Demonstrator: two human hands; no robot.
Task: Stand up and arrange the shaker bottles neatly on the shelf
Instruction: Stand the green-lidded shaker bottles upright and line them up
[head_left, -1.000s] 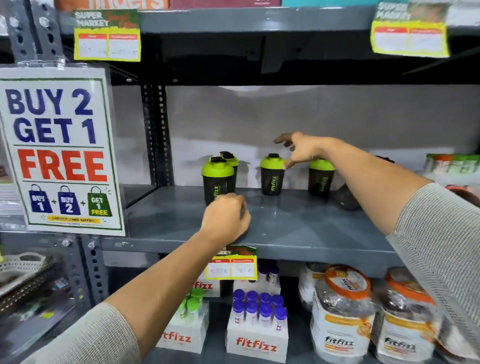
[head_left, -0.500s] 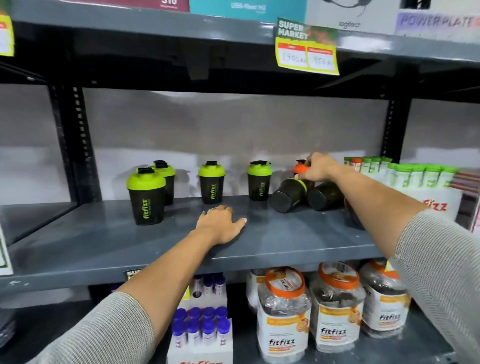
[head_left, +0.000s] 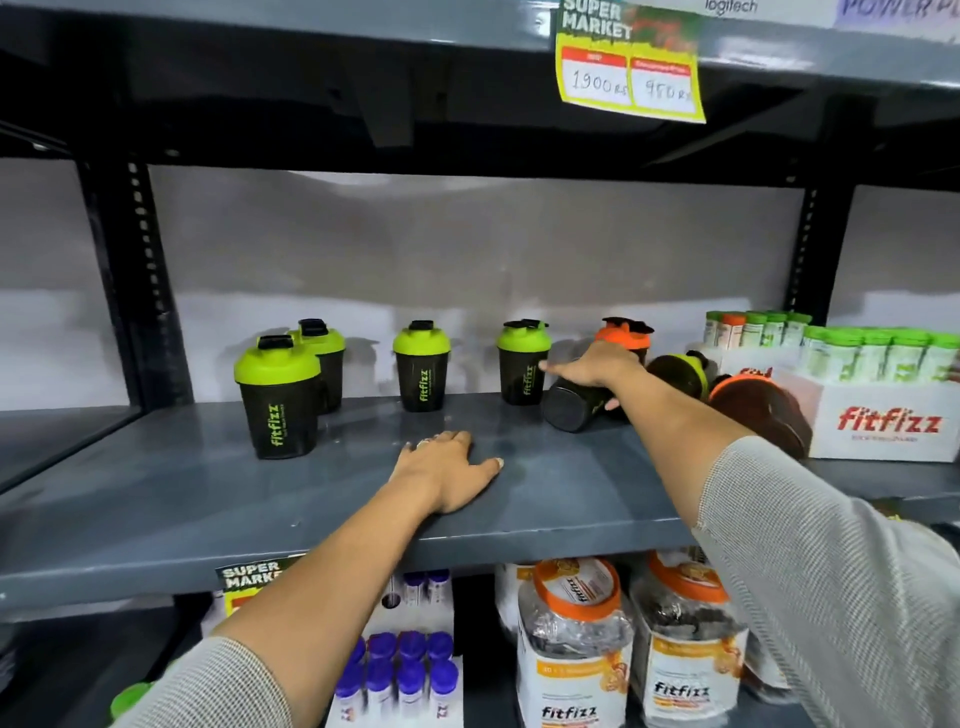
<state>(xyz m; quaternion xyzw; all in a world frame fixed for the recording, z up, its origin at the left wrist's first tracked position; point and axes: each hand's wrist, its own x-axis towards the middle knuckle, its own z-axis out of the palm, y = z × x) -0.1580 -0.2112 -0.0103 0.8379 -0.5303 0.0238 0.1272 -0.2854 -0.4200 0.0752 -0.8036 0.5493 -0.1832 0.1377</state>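
Note:
Several black shaker bottles with green lids stand upright on the grey shelf (head_left: 156, 509): one at the front left (head_left: 278, 400), one behind it (head_left: 324, 358), one mid-shelf (head_left: 422, 366) and one further right (head_left: 523, 364). My right hand (head_left: 597, 366) grips a black shaker (head_left: 569, 410) that lies tilted with its base towards me. An orange lid (head_left: 623, 332) shows just behind that hand; I cannot tell whose it is. Two more shakers lie toppled to the right, one with a green lid (head_left: 680, 371), one brown with an orange lid (head_left: 758, 410). My left hand (head_left: 447, 467) rests flat and open on the shelf.
A white fitfizz box (head_left: 883, 426) full of green-capped tubes stands at the shelf's right end, against the toppled shakers. A black upright post (head_left: 135, 291) bounds the left side. The shelf above hangs low with a yellow price tag (head_left: 631, 62). Jars and tube packs fill the shelf below.
The view has swung right. My right hand left the upright green-lidded shakers and took hold of a toppled one on the right. My left hand went from a fist to flat.

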